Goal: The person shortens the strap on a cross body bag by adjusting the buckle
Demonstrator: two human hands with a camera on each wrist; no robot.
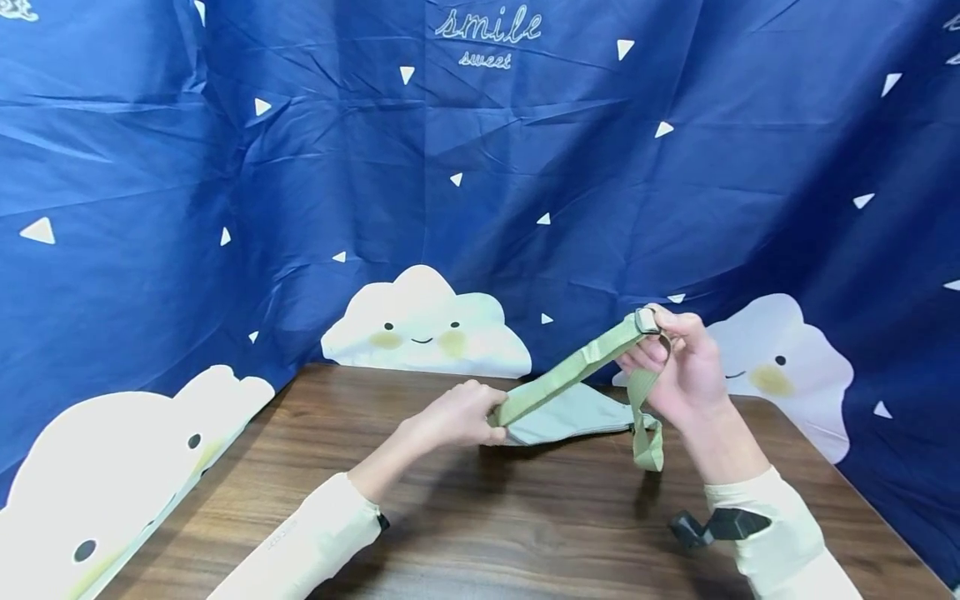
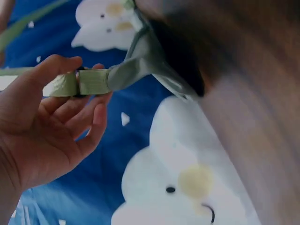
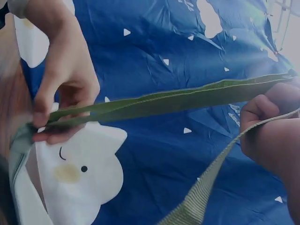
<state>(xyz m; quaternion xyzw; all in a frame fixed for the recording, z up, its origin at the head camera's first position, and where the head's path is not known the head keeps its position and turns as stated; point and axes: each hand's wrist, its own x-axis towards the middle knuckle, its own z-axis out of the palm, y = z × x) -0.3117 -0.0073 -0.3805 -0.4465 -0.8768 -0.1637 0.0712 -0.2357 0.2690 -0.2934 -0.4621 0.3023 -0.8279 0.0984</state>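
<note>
A pale grey-green fabric pouch [image 1: 573,412] with a zipper, like a waist bag, sits over the far part of the wooden table. Its light green webbing strap [image 1: 577,364] stretches taut and slanting between both hands. At the pouch's left end, my left hand [image 1: 465,412] pinches the strap; the left wrist view shows its thumb above the webbing and a dark buckle [image 2: 78,82] beside the fingers. Higher up on the right, my right hand [image 1: 690,367] grips the strap by a dark slider [image 1: 647,321]. A loop of webbing [image 1: 648,450] dangles below that hand.
The brown wooden table [image 1: 450,533] spreads beneath both arms. Behind it hangs a blue curtain [image 1: 480,217] with white triangles and cloud faces. A black wrist mount [image 1: 720,528] juts from the right sleeve.
</note>
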